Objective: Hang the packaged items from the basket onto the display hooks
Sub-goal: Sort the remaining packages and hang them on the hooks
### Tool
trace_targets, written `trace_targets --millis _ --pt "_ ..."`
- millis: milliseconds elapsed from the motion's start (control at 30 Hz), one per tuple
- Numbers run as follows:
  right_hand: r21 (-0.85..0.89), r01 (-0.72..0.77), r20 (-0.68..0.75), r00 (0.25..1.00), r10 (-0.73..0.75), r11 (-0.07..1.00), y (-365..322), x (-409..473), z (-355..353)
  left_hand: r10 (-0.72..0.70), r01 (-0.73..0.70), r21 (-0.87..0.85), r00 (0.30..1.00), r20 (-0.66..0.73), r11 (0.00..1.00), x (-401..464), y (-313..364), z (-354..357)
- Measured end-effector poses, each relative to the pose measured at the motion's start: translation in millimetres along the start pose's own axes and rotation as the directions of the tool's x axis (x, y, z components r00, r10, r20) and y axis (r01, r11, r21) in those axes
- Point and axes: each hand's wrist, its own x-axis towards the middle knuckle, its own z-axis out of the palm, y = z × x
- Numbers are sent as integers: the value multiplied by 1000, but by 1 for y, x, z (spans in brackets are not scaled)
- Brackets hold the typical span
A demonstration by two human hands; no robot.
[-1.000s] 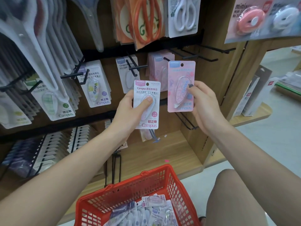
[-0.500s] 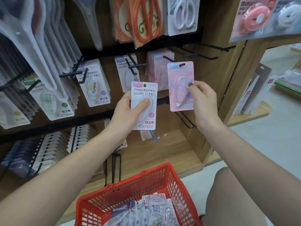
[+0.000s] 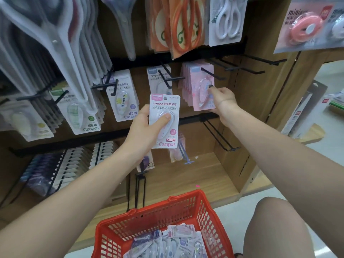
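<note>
l hand (image 3: 144,125) grips white pack (image 3: 164,120), r hand (image 3: 222,99) holds pink pack (image 3: 202,90) on hook (image 3: 212,74).

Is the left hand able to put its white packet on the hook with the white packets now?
Probably yes. The left hand holds the white packet just below that hook, and nothing lies between them.

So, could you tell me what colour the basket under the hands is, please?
The basket is red plastic mesh, clearest in the head view.
</note>
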Motion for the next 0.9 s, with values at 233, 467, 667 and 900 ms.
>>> trace_targets --millis 233,467,667,900 --pt "-262 139 -234 951 -202 955 14 -47 18 31 -31 8 994 -106 999 -17 7 -45" --pt "151 160 451 867 -212 975 5 -191 129 62 -49 57 961 -269 997 -52 8 -108" --pt "192 68 661 729 -180 979 7 -249 190 101 -53 146 932 -347 988 -100 3 -177" --pt "141 184 765 603 -226 973 5 -297 264 229 77 432 758 -611 899 -147 -7 -280"
